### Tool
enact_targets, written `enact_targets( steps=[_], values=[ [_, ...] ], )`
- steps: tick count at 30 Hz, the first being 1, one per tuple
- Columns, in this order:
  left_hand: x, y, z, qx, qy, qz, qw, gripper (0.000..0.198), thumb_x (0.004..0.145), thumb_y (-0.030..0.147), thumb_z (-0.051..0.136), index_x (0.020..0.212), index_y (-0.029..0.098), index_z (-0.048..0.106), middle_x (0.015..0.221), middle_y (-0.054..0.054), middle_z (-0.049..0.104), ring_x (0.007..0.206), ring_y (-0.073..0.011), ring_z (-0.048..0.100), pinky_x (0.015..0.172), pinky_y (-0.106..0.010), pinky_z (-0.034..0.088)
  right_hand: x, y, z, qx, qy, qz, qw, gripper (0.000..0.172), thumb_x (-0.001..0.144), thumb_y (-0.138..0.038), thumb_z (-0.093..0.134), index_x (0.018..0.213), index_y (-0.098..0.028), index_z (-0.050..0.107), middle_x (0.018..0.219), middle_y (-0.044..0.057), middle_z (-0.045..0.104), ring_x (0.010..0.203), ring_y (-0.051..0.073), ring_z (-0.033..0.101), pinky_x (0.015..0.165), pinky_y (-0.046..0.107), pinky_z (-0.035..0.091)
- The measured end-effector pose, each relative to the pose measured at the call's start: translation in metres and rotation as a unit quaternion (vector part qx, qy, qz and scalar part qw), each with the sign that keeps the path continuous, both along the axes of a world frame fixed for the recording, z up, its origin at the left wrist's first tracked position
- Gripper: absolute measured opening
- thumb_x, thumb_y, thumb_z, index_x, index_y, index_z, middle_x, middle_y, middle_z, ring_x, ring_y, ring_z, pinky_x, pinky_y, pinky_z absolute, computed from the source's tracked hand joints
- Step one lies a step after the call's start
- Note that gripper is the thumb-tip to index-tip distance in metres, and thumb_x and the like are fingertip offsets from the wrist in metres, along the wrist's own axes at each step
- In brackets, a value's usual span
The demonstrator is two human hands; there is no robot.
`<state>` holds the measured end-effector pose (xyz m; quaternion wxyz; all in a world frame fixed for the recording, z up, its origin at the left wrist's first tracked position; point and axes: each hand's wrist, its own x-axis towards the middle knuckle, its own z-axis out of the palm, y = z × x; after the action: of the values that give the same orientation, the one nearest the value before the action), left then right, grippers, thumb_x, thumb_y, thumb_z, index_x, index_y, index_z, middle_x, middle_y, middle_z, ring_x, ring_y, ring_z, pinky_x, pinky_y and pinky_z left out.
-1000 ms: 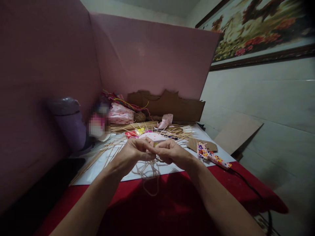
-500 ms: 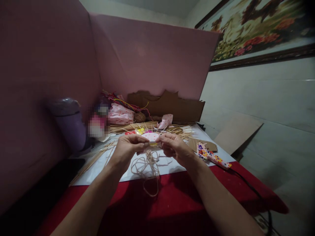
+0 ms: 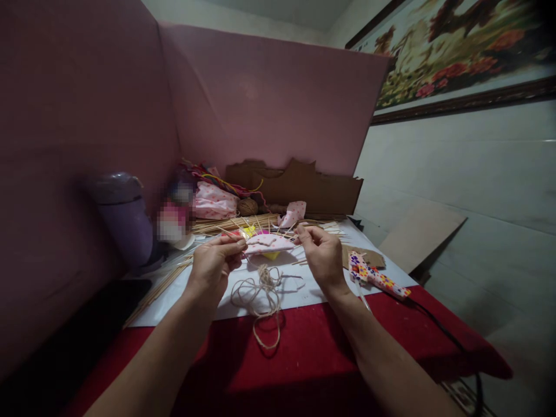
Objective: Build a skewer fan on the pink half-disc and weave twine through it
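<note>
A curved white piece of cloth with pink dots (image 3: 275, 244) lies between my hands, with thin wooden sticks (image 3: 259, 225) fanning out behind it. Across its face runs a short brown strand that looks like twine. My left hand (image 3: 215, 263) is closed in a pinch at the piece's left end. Beyond the right end, my right hand (image 3: 322, 255) is also pinched shut, its fingertips apart from the cloth; what they hold is too small to make out. Loose jute twine (image 3: 266, 289) lies tangled below the piece, one loop hanging over the red cloth (image 3: 304, 347).
A flower-patterned glue gun (image 3: 376, 278) with a black cord rests at right by a cardboard scrap (image 3: 362, 256). Wooden sticks (image 3: 160, 289) lie at left, near a purple bin (image 3: 125, 226). Behind are a twine ball (image 3: 247, 207), dotted fabric (image 3: 215, 201) and torn cardboard (image 3: 304, 185).
My hands have moved apart, the right one off the dotted piece to the right and the left one slightly left. More of the piece and the strand on it now shows.
</note>
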<state>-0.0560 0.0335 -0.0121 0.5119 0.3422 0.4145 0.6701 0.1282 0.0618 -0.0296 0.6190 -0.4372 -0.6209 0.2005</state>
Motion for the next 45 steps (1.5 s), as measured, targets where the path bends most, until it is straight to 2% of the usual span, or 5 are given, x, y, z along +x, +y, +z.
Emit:
enact_targets(
  steps=[8, 13, 25, 32, 45],
  values=[
    [0.007, 0.0, -0.005, -0.029, -0.03, -0.065, 0.997, 0.015, 0.048, 0.006, 0.074, 0.061, 0.008, 0.066, 0.055, -0.003, 0.063, 0.047, -0.0066, 0.053, 0.046, -0.017, 0.036, -0.015, -0.012, -0.006, 0.21, -0.249, 0.022, 0.945, 0.038, 0.076, -0.024, 0.07, 0.112, -0.018, 0.059, 0.11, 0.011, 0.064, 0.105, 0.026, 0.054, 0.093, 0.038, 0.038],
    [0.011, -0.001, -0.005, 0.002, 0.002, -0.029, 1.0, 0.018, 0.041, 0.009, 0.077, 0.057, 0.009, 0.067, 0.051, -0.002, 0.062, 0.047, -0.0078, 0.051, 0.046, -0.019, 0.035, -0.015, -0.008, -0.013, 0.127, -0.27, 0.063, 0.952, 0.01, 0.087, -0.021, 0.053, 0.086, -0.017, 0.063, 0.075, 0.005, 0.065, 0.068, 0.018, 0.058, 0.065, 0.027, 0.04],
    [0.008, 0.007, -0.012, 0.079, 0.08, 0.088, 0.99, 0.014, 0.039, 0.014, 0.075, 0.051, 0.012, 0.068, 0.045, 0.0, 0.059, 0.042, -0.0068, 0.045, 0.044, -0.021, 0.031, -0.013, 0.0, -0.017, -0.056, -0.155, 0.201, 0.966, 0.04, 0.092, -0.041, 0.043, 0.065, -0.018, 0.061, 0.044, -0.003, 0.05, 0.042, 0.012, 0.046, 0.049, 0.023, 0.037],
    [0.01, 0.008, -0.016, 0.035, 0.051, 0.068, 0.996, 0.02, 0.037, 0.015, 0.076, 0.054, 0.011, 0.067, 0.041, 0.001, 0.056, 0.038, -0.0064, 0.042, 0.042, -0.021, 0.027, -0.009, -0.003, -0.01, 0.17, -0.209, -0.005, 0.963, 0.023, 0.092, -0.025, 0.048, 0.099, -0.017, 0.068, 0.096, 0.01, 0.069, 0.095, 0.024, 0.058, 0.086, 0.039, 0.043],
    [0.018, 0.004, -0.016, 0.071, 0.071, 0.045, 0.994, 0.018, 0.038, 0.011, 0.076, 0.054, 0.013, 0.069, 0.045, 0.001, 0.059, 0.04, -0.0057, 0.043, 0.042, -0.02, 0.031, -0.021, -0.01, -0.017, 0.131, -0.258, 0.108, 0.951, 0.01, 0.085, -0.014, 0.055, 0.087, -0.016, 0.065, 0.075, 0.005, 0.068, 0.064, 0.015, 0.06, 0.061, 0.025, 0.043]
  ],
)
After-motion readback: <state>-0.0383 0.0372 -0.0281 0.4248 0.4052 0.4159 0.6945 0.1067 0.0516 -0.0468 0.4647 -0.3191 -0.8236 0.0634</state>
